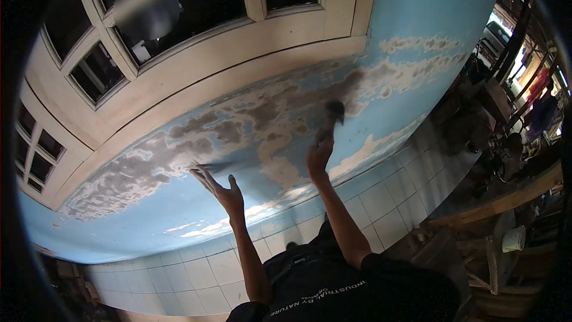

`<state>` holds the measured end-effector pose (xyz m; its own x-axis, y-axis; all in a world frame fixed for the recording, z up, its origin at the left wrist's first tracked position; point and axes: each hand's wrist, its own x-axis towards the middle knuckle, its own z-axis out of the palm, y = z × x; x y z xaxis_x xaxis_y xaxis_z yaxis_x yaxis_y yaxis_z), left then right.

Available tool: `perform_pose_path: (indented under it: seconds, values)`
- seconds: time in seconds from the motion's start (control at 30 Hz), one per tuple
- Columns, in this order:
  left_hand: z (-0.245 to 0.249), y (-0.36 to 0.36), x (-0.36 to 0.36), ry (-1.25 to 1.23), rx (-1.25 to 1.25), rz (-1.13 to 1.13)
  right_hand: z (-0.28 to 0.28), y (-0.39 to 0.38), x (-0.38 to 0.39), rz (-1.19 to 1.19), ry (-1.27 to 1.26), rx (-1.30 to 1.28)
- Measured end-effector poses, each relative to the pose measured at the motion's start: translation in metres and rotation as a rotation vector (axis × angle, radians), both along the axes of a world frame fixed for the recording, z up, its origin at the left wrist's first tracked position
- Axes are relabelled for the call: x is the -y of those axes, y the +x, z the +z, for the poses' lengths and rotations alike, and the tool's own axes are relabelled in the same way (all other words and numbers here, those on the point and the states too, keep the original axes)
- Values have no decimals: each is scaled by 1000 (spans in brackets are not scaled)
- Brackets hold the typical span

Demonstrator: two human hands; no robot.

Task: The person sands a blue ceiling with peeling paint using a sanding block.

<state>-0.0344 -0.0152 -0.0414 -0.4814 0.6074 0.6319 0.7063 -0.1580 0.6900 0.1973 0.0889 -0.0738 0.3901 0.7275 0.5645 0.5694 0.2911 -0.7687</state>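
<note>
1. Right hand (320, 154): fingers closed round a dark tool (335, 110). The tool head sits on the wall (417, 18) at the upper right end of the flaked patch (256, 113). It's motion-blurred, so I can't tell whether it's a scraper or a brush.
2. Left hand (219, 188): open, fingers spread, holding nothing. The fingertips are on the wall at the patch's lower edge, well apart from the tool.
3. The patch runs across the blue wall between the window frame (238, 42) above and the tiles (381, 203) below.
4. My read on doing the step well: hold the tool head at a low angle to the wall. Use short strokes from the bare area out toward the sound blue paint, so loose edges lift without gouging the plaster.
5. Use the left palm as a brace only, placed outside the stroke path.
6. Ease off near the frame's bottom edge, where a slip would likely mark the wood.
7. Risk: debris falling toward the face, so work at arm's length.
</note>
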Motion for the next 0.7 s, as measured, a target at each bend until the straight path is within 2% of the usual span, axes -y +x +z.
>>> perform_pose_path:
  seconds: [0.07,0.1,0.17,0.2,0.27,0.37,0.47,0.57,0.7]
  values:
    - [3,1,2,-8,-1,-8,29,9,-13,-91,183,-136]
    - [5,1,3,-8,-3,-19,41,10,-12,-93,177,-136]
    - [1,-1,2,-3,-9,-14,60,12,-14,-86,208,-291]
    - [0,-1,1,5,-16,-8,53,11,-13,-88,213,-291]
    - [2,0,1,3,-3,-11,22,5,-5,-32,50,-246]
    - [4,3,2,-21,24,3,5,-10,11,0,45,-191]
    - [4,2,1,-22,14,10,25,-6,6,-67,37,-158]
    - [1,-1,3,-8,-9,-8,22,-14,1,-98,39,-246]
    - [2,-3,3,10,-18,-33,8,-14,7,-69,68,-180]
